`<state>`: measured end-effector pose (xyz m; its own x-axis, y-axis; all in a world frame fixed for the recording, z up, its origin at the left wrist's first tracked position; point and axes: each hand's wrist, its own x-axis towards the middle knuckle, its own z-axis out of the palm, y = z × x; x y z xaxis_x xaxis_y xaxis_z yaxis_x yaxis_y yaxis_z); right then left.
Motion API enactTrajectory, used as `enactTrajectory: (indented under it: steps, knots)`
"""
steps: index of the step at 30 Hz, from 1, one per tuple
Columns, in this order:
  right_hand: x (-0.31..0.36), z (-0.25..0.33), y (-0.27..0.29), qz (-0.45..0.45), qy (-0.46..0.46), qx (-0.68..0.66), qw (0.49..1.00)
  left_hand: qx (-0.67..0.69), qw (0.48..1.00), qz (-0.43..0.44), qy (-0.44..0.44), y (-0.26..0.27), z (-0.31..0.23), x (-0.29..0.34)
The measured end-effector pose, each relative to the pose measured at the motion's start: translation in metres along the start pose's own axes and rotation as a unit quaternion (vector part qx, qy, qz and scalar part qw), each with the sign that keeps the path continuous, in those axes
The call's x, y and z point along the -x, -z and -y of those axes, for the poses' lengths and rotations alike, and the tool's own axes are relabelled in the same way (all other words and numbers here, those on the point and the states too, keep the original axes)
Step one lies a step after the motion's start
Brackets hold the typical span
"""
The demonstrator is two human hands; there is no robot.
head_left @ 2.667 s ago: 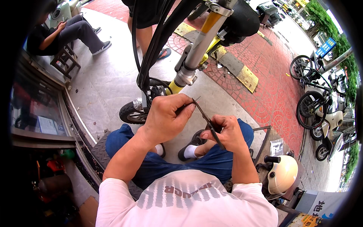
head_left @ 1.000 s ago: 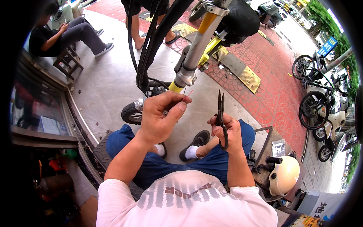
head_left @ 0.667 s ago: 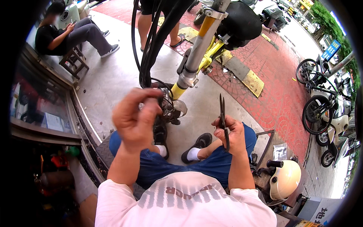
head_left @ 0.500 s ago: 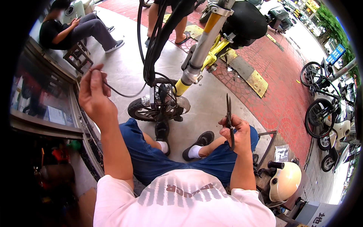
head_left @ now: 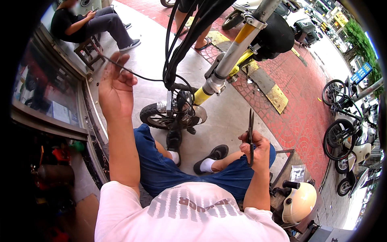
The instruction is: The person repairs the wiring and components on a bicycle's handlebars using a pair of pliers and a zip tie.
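Note:
My left hand [head_left: 117, 90] is raised at the left, palm up. Its fingers are half curled around a thin black cable [head_left: 147, 79], whose loose reddish end sticks out past the fingertips. The cable leads back to the bundle at the front of a folding-type bike with a silver and yellow stem [head_left: 219, 74]. On the right, near my knee, my right hand [head_left: 260, 148] grips a pair of dark scissors [head_left: 250, 127]. Their blades point upward and look closed. The handles are partly hidden by my fingers.
The small front wheel [head_left: 151, 116] stands between my feet. A cream helmet [head_left: 300, 201] lies on a bench at the right. A seated person [head_left: 82, 24] is at the far left, another stands behind the bike. Glass-paned frame [head_left: 52, 94] at left; parked two-wheelers [head_left: 340, 137] at right.
My left hand has shifted right and turned, its pinch on the cable loosening into half-curled fingers. The bike and surroundings sit slightly differently in view. The scissors stay in my right hand.

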<state>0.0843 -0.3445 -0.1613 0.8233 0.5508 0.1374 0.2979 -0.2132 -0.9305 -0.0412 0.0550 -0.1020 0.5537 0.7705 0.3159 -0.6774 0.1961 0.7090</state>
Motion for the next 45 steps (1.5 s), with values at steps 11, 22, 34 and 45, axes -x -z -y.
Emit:
enactTrajectory:
  steps: [11,22,34,45]
  knots:
    - [-0.004,0.004,-0.013,0.021,0.000,0.004,1.000,-0.195,0.959,-0.009,0.205,-0.020,0.134,0.128]
    - [0.005,-0.002,-0.015,0.065,0.047,0.100,0.992,-0.032,0.941,0.094,0.324,-0.054,0.110,0.145]
    - [-0.001,0.018,-0.033,-0.007,0.048,-0.020,0.999,0.103,0.919,0.134,0.356,-0.068,0.100,0.142]
    - [-0.022,0.039,-0.061,-0.044,0.073,-0.114,0.990,0.027,0.930,0.135,0.341,-0.081,0.098,0.140]
